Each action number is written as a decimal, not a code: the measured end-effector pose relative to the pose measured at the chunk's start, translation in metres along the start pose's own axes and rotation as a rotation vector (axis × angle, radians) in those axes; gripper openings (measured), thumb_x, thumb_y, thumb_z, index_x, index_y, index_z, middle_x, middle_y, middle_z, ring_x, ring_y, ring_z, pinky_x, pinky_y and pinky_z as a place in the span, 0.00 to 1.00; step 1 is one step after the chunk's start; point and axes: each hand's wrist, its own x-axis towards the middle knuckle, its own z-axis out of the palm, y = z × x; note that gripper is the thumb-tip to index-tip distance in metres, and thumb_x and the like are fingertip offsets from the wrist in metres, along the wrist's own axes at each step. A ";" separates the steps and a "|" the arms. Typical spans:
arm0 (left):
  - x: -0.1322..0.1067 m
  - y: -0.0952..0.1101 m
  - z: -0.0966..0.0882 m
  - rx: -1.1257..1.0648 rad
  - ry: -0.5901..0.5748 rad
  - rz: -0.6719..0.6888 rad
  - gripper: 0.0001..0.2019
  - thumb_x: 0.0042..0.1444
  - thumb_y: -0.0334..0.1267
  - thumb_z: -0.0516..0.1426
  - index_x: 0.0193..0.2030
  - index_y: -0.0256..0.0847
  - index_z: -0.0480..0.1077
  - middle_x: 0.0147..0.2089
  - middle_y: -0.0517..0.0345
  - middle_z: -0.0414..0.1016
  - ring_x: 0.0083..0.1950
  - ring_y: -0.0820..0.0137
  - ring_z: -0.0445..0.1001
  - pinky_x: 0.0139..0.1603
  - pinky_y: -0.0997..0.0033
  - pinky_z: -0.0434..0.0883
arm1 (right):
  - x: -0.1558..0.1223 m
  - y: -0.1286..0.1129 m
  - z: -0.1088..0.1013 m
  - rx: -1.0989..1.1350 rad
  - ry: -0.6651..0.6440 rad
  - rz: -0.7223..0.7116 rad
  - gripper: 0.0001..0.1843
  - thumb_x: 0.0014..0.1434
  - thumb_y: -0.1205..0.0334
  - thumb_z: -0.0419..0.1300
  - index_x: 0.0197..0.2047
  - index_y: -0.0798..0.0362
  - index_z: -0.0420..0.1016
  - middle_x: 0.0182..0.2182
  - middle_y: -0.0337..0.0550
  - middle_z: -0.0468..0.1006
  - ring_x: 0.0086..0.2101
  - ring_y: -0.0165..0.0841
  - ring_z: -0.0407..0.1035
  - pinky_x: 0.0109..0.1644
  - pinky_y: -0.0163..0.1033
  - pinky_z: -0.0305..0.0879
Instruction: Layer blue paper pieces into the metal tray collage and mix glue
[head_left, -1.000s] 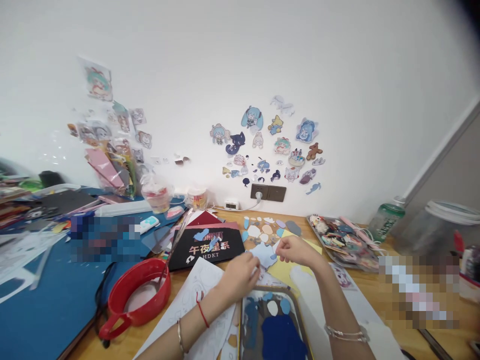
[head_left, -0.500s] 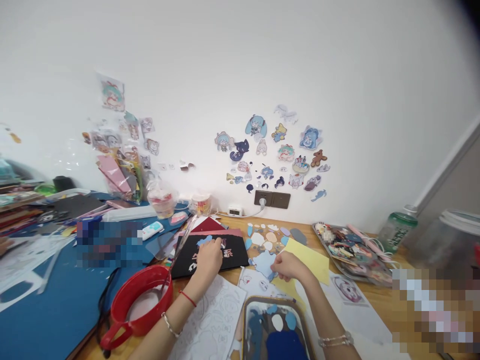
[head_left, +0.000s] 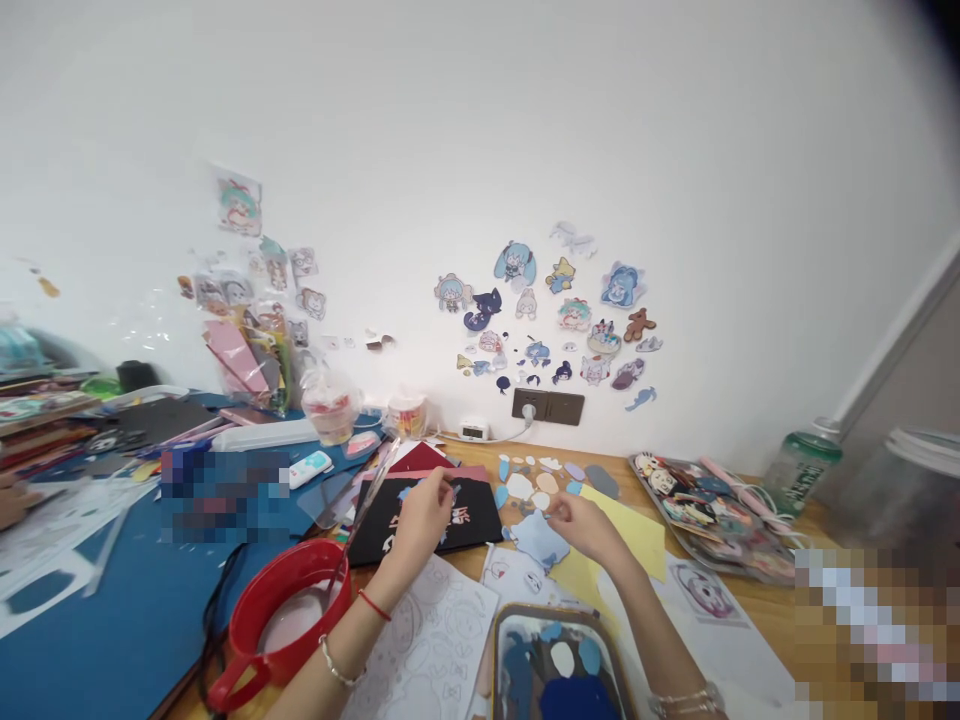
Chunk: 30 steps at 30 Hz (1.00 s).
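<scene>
My left hand (head_left: 424, 512) is over a black sheet (head_left: 480, 525) that has small pale and pinkish cut-out pieces on it. Its fingers are bent together in a pinch, and whatever may be between them is too small to make out. To the right, my right hand (head_left: 581, 527) hovers at the upper right edge of a light-blue cut-out (head_left: 538, 542). Thumb and fingers are closed together there; I cannot tell if they grip anything. Several small paper shapes (head_left: 519, 487) in white, beige and blue lie just behind.
A red mug-like container (head_left: 247, 620) stands left of my left forearm. In front sits a tray (head_left: 496, 660) with blue pieces. Yellow paper (head_left: 637, 535) and printed sheets (head_left: 427, 640) lie around. A plastic-covered tray (head_left: 712, 520) and green bottle (head_left: 806, 465) stand at right.
My right fingertips have moved up and away along the light-blue cut-out. My left fingers have shifted slightly farther over the black sheet. The whole view has dipped a little lower in frame.
</scene>
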 end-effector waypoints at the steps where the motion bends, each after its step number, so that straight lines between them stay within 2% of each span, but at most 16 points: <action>1: 0.000 0.005 -0.001 -0.056 0.008 0.006 0.07 0.54 0.29 0.49 0.40 0.38 0.62 0.34 0.55 0.74 0.35 0.69 0.75 0.37 0.71 0.69 | -0.003 -0.009 -0.001 0.053 0.012 -0.052 0.05 0.52 0.64 0.58 0.33 0.56 0.72 0.24 0.38 0.73 0.27 0.30 0.68 0.33 0.37 0.64; 3: -0.001 0.017 -0.003 -0.225 0.008 0.006 0.06 0.54 0.33 0.50 0.40 0.38 0.60 0.33 0.57 0.75 0.33 0.71 0.76 0.33 0.75 0.70 | -0.010 -0.030 -0.001 0.163 0.041 -0.168 0.08 0.54 0.61 0.55 0.35 0.55 0.73 0.26 0.40 0.75 0.28 0.31 0.69 0.32 0.35 0.66; 6: -0.006 0.034 -0.008 -0.656 -0.048 -0.059 0.11 0.50 0.38 0.56 0.38 0.36 0.62 0.31 0.55 0.76 0.32 0.69 0.77 0.29 0.74 0.72 | -0.023 -0.061 0.004 0.288 0.117 -0.326 0.11 0.55 0.59 0.54 0.38 0.52 0.74 0.36 0.43 0.76 0.34 0.32 0.70 0.36 0.35 0.68; 8: -0.010 0.045 -0.013 -0.905 -0.094 -0.121 0.14 0.45 0.39 0.60 0.37 0.35 0.64 0.30 0.54 0.77 0.32 0.67 0.77 0.31 0.72 0.73 | -0.031 -0.075 0.007 0.330 0.169 -0.398 0.11 0.54 0.60 0.55 0.40 0.51 0.75 0.39 0.44 0.75 0.37 0.33 0.69 0.38 0.36 0.69; 10: -0.015 0.053 -0.017 -1.008 -0.115 -0.152 0.17 0.42 0.40 0.62 0.37 0.34 0.66 0.31 0.53 0.77 0.33 0.67 0.77 0.35 0.70 0.74 | -0.036 -0.082 0.010 0.352 0.215 -0.435 0.12 0.53 0.61 0.56 0.40 0.49 0.76 0.39 0.44 0.74 0.40 0.36 0.68 0.41 0.38 0.68; 12: -0.019 0.059 -0.020 -1.054 -0.124 -0.163 0.19 0.41 0.40 0.63 0.39 0.33 0.67 0.33 0.51 0.78 0.36 0.66 0.77 0.39 0.68 0.74 | -0.038 -0.084 0.010 0.374 0.248 -0.444 0.12 0.52 0.62 0.57 0.41 0.48 0.76 0.39 0.45 0.75 0.40 0.37 0.68 0.43 0.41 0.68; 16: -0.023 0.064 -0.020 -1.045 -0.121 -0.137 0.19 0.40 0.39 0.64 0.39 0.33 0.69 0.38 0.47 0.77 0.41 0.64 0.76 0.42 0.67 0.74 | -0.037 -0.081 0.007 0.453 0.250 -0.423 0.11 0.51 0.60 0.59 0.39 0.50 0.77 0.36 0.46 0.75 0.39 0.38 0.69 0.40 0.41 0.69; 19: -0.025 0.066 -0.022 -1.016 -0.097 -0.094 0.16 0.39 0.39 0.65 0.34 0.33 0.71 0.37 0.48 0.77 0.40 0.64 0.76 0.41 0.68 0.73 | -0.037 -0.080 0.001 0.541 0.190 -0.396 0.11 0.51 0.59 0.60 0.38 0.51 0.78 0.36 0.46 0.76 0.39 0.38 0.70 0.39 0.40 0.70; 25: -0.030 0.073 -0.033 -0.943 -0.127 -0.017 0.11 0.43 0.39 0.63 0.31 0.35 0.74 0.34 0.52 0.78 0.36 0.66 0.76 0.40 0.69 0.73 | -0.041 -0.082 -0.012 0.710 0.036 -0.358 0.13 0.49 0.56 0.62 0.38 0.52 0.78 0.35 0.46 0.78 0.37 0.37 0.72 0.41 0.41 0.70; 30: -0.034 0.076 -0.039 -0.874 -0.063 0.103 0.07 0.44 0.37 0.62 0.30 0.36 0.75 0.34 0.53 0.78 0.36 0.67 0.75 0.39 0.71 0.74 | -0.043 -0.080 -0.015 0.826 -0.045 -0.346 0.15 0.46 0.55 0.65 0.38 0.51 0.78 0.34 0.44 0.77 0.34 0.35 0.72 0.41 0.42 0.70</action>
